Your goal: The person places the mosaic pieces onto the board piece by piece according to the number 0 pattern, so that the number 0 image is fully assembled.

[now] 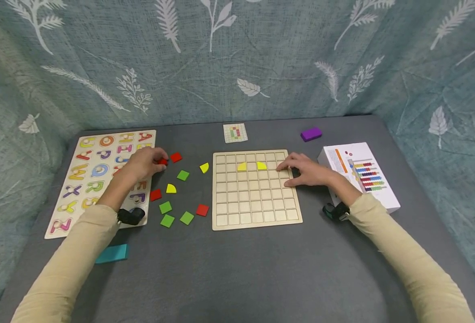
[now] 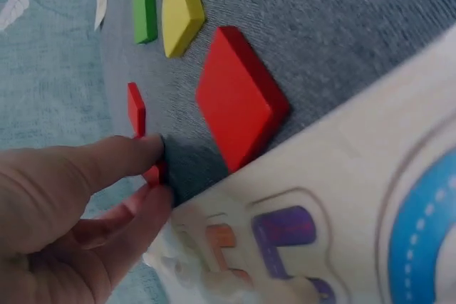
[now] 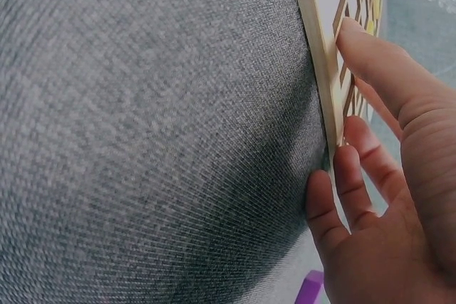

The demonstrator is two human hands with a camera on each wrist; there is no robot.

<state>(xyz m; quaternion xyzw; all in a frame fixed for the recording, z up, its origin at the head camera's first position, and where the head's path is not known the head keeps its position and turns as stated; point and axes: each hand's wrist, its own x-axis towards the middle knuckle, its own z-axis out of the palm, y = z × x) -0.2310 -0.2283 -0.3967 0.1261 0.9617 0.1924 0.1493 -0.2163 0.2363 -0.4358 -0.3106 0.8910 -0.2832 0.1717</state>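
1. Teal block [image 1: 112, 253] lies nearest, by the left sleeve.
2. Left hand [image 1: 142, 163] pinches a red tile [image 1: 163, 162] between thumb and fingertips, at the edge of the letter puzzle [image 1: 72, 179].
3. Right hand [image 1: 308, 170] rests with fingers straight on the right edge of the grid board [image 1: 253, 211], gripping nothing.

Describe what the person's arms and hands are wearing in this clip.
Both arms wear long, plain beige sleeves reaching the wrists. A small black camera unit is strapped at the left wrist, and another, black with a green tint, at the right wrist. The left hand and right hand are bare, without gloves.
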